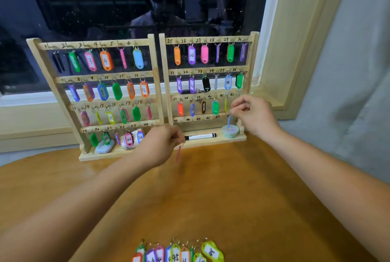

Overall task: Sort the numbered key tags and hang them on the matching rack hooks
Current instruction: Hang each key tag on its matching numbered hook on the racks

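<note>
Both pinch tags: left hand [160,145] a pink tag [178,153], right hand [255,114] a blue tag [229,121].

Your wooden table [253,198]
Left rack [99,77] and right rack [223,40] stand at the back; loose key tags [179,253] lie nearest you.

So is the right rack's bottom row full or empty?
Empty from 43 to 47: no tags hang under that rail. The right hand and its blue tag hide the last hook.
</note>
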The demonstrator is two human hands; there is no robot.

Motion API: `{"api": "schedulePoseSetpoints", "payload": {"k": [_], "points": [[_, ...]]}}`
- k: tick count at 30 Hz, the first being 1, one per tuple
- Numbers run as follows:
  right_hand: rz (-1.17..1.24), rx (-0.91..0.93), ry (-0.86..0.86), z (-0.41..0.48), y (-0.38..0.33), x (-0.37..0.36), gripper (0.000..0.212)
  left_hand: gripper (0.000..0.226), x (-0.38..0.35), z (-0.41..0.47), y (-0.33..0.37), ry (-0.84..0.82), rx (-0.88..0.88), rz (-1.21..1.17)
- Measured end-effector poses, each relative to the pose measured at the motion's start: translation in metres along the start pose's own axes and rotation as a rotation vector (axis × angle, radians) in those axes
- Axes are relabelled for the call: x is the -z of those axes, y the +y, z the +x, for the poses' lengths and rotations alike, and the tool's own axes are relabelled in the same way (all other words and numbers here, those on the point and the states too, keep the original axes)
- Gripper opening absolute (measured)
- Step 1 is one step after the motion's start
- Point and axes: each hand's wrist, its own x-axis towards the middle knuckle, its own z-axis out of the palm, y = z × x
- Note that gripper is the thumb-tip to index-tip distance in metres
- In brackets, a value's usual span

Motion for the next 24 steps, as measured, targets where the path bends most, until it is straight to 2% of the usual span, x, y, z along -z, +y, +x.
{"api": "schedulePoseSetpoints", "payload": {"k": [4,8,11,17,20,24], "points": [[-0.014,-0.023,0.157,0.028,0.005,0.016,0.026,0.019,0.001,0.036,0.026,0.019,-0.047,-0.023],[-0.009,-0.067,0.221,0.048,0.009,0.022,0.02,0.011,0.001,0.071,0.053,0.053,-0.081,-0.121],[-0.011,-0.104,0.213,0.057,0.012,0.019,0.011,0.009,-0.004,0.094,0.071,0.086,-0.101,-0.188],[-0.018,-0.13,0.219,0.066,0.02,0.008,0.017,0.012,-0.02,0.134,0.102,0.132,-0.093,-0.232],[-0.012,-0.16,0.227,0.071,0.022,0.006,0.023,0.011,-0.03,0.153,0.116,0.151,-0.109,-0.204],[-0.048,-0.144,0.236,0.068,0.027,0.003,0.015,0.017,-0.04,0.172,0.129,0.212,-0.098,-0.136]]}}
